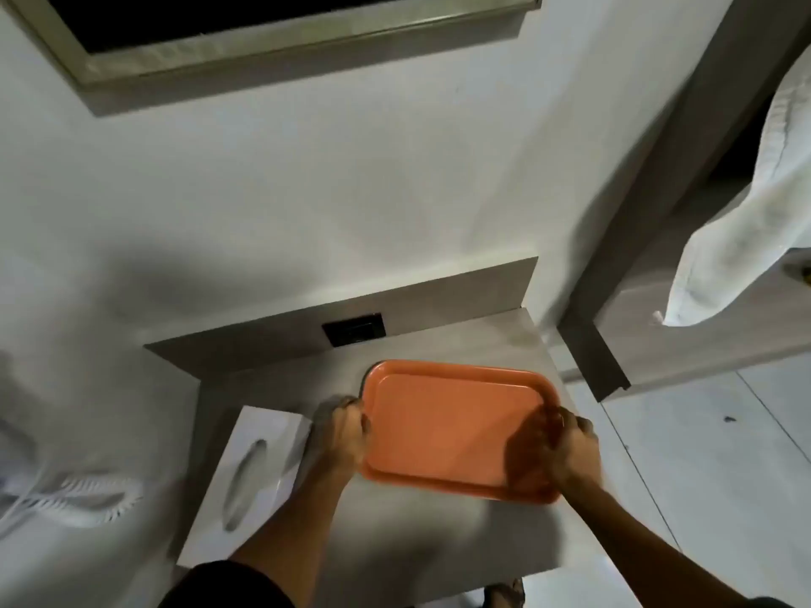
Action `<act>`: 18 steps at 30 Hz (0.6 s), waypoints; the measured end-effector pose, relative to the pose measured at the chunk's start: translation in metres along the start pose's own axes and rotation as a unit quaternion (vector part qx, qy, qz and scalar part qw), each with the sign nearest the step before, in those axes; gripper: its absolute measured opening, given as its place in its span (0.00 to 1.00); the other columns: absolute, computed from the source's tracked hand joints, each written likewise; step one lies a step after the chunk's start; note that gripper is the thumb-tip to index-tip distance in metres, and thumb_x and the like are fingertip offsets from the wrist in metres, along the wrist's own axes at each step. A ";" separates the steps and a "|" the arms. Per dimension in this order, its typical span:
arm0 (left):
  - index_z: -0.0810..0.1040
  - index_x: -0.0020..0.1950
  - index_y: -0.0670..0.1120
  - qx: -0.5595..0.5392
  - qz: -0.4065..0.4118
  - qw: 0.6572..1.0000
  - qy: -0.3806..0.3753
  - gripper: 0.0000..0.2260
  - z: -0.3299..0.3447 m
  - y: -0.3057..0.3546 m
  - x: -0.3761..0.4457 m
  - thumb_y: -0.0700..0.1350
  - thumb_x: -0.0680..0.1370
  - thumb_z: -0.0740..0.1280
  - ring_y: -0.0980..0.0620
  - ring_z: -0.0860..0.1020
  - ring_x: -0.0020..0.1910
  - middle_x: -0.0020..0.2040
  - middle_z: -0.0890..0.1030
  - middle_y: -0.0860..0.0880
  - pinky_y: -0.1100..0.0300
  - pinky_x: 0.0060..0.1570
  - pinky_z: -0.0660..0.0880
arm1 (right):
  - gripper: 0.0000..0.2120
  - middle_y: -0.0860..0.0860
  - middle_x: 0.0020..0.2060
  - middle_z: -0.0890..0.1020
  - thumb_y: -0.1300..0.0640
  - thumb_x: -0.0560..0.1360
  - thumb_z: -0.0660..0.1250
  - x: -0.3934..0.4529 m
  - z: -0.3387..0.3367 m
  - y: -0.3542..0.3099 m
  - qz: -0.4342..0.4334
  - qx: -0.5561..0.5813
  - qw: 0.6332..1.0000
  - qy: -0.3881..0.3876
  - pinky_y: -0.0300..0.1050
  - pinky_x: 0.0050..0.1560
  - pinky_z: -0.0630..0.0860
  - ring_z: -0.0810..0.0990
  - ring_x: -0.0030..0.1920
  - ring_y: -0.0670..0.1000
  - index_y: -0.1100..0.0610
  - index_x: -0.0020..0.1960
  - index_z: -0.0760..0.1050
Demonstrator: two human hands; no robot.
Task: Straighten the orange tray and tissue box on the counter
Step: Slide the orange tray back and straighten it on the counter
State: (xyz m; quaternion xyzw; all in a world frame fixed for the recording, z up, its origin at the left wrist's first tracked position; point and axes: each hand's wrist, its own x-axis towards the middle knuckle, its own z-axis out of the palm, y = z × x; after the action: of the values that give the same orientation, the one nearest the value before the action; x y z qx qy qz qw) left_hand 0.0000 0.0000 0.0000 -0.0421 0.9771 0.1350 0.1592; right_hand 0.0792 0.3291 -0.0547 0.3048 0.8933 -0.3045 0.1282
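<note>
From the head view, both forearms reach forward over the grey, matte counter (439,533). The left hand (349,434) curls its fingers around the left rim of the orange tray (443,425); the right hand (568,449) clasps the right rim, fingers wrapped over the edge. The tray is smooth plastic, rectangular with rounded corners, lying askew on the counter's right part. The white tissue box (259,480), with an oval slot, lies angled just left of it.

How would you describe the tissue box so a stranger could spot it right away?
Find the grey counter against the white wall. The tissue box lies at its left edge, beside the left hand. It is white with a long oval slot, unlike the orange tray.
</note>
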 end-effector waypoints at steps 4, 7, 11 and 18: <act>0.83 0.64 0.41 -0.057 -0.072 0.996 -0.004 0.11 0.019 -0.009 0.003 0.41 0.86 0.63 0.42 0.85 0.61 0.62 0.86 0.41 0.54 0.62 0.80 | 0.22 0.68 0.72 0.79 0.58 0.88 0.66 0.005 0.006 0.010 0.073 0.028 0.997 0.025 0.66 0.70 0.80 0.82 0.69 0.72 0.64 0.79 0.72; 0.83 0.64 0.37 -0.171 -0.127 0.977 -0.009 0.12 0.034 -0.012 0.007 0.40 0.87 0.62 0.37 0.84 0.62 0.62 0.85 0.37 0.45 0.67 0.82 | 0.15 0.66 0.65 0.86 0.61 0.88 0.65 0.014 0.011 0.014 0.093 0.055 0.994 0.025 0.62 0.68 0.82 0.86 0.65 0.69 0.66 0.72 0.79; 0.83 0.66 0.42 -0.228 -0.173 0.958 0.000 0.12 0.048 -0.023 0.008 0.40 0.85 0.65 0.35 0.81 0.66 0.65 0.84 0.38 0.43 0.67 0.79 | 0.14 0.66 0.63 0.88 0.62 0.88 0.66 0.024 0.012 0.012 0.088 0.054 0.994 0.027 0.61 0.67 0.82 0.87 0.64 0.69 0.66 0.69 0.82; 0.85 0.58 0.38 -0.318 -0.228 0.918 0.067 0.09 0.056 -0.046 -0.003 0.35 0.84 0.65 0.31 0.84 0.60 0.55 0.86 0.35 0.39 0.64 0.80 | 0.15 0.64 0.66 0.87 0.61 0.88 0.67 0.045 0.016 -0.023 0.034 0.059 0.998 0.011 0.62 0.72 0.81 0.86 0.67 0.68 0.64 0.71 0.82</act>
State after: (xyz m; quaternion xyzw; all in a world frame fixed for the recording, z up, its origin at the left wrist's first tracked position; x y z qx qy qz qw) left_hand 0.0252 -0.0285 -0.0616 -0.3207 0.8550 0.3955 0.0979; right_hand 0.0302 0.3254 -0.0749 0.3455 0.8643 -0.3485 0.1103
